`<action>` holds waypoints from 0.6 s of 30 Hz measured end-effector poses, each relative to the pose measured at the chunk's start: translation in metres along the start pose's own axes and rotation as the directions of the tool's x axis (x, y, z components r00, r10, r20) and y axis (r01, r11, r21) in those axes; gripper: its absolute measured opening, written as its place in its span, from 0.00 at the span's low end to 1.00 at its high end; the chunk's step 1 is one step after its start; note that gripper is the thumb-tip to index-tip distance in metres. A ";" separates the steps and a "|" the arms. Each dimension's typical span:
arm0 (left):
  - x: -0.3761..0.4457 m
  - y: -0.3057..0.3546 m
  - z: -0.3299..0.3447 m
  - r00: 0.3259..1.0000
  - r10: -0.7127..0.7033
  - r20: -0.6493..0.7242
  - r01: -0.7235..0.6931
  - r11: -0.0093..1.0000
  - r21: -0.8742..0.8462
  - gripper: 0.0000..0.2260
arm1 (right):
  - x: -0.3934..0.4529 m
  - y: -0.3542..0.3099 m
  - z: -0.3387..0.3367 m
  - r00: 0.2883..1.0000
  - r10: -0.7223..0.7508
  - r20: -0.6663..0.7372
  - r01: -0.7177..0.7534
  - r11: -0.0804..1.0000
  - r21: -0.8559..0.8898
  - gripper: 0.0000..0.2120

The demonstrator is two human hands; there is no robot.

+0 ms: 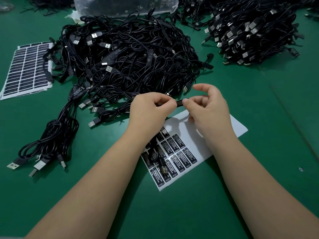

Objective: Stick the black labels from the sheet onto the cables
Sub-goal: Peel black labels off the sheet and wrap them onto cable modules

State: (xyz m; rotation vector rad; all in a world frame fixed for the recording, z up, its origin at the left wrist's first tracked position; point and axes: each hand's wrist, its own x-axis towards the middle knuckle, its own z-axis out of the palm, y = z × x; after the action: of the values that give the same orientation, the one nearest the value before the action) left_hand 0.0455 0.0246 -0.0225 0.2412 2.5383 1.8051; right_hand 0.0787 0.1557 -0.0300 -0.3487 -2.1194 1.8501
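We note both hands raised just above the middle of the green table (224, 195): our left hand (150, 107) has its fingers curled round a small black controller body on a cable (179, 102), and our right hand (209, 107) pinches the same piece from the other side with thumb and forefinger, a label with white lettering showing between them; we judge the label is being pressed down now. The label sheet (186, 149) lies under the wrists towards the near edge, its far half bare white backing and roughly a dozen black labels left on the near half, with a cable end and USB plug (164, 169) lying across it. Progress: a small bunch of labelled cables (51, 133) sits near the left edge, while the large tangled heap (131, 56) at the centre looks unlabelled, so most of the job remains. A stack of full sheets (25, 69) lies at the far left, another big pile of cables (255, 31) at the far right corner, a clear plastic bag (124, 6) at the far edge. Surface: matt green mat; nothing of the room beyond it shows
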 end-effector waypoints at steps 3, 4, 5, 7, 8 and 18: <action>0.000 0.000 0.001 1.000 -0.011 0.008 0.011 1.000 -0.012 0.10 | 0.001 0.000 0.000 1.000 0.008 -0.016 -0.008 1.000 -0.006 0.16; -0.001 0.000 0.001 1.000 -0.011 0.014 0.011 1.000 -0.010 0.10 | 0.001 0.001 -0.001 1.000 0.011 -0.019 -0.011 1.000 -0.006 0.16; -0.001 0.000 0.001 1.000 -0.010 0.019 0.010 1.000 -0.011 0.10 | 0.001 0.001 -0.001 1.000 0.015 -0.019 -0.015 1.000 -0.007 0.17; -0.001 0.000 0.002 1.000 -0.007 0.023 0.008 1.000 -0.017 0.10 | 0.001 0.002 -0.001 1.000 0.021 -0.017 -0.022 1.000 -0.014 0.17; -0.001 0.000 0.002 1.000 -0.007 0.023 0.007 1.000 -0.018 0.10 | 0.001 0.002 -0.001 1.000 0.022 -0.017 -0.022 1.000 -0.021 0.17; -0.002 0.003 0.002 0.999 -0.004 0.035 0.005 1.000 -0.015 0.09 | 0.003 0.005 0.000 1.000 0.007 -0.018 -0.008 0.999 -0.052 0.17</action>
State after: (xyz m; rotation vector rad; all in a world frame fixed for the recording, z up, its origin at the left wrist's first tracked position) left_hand 0.0484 0.0266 -0.0209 0.2640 2.4989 1.8018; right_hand 0.0761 0.1572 -0.0344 -0.3841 -2.1600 1.7917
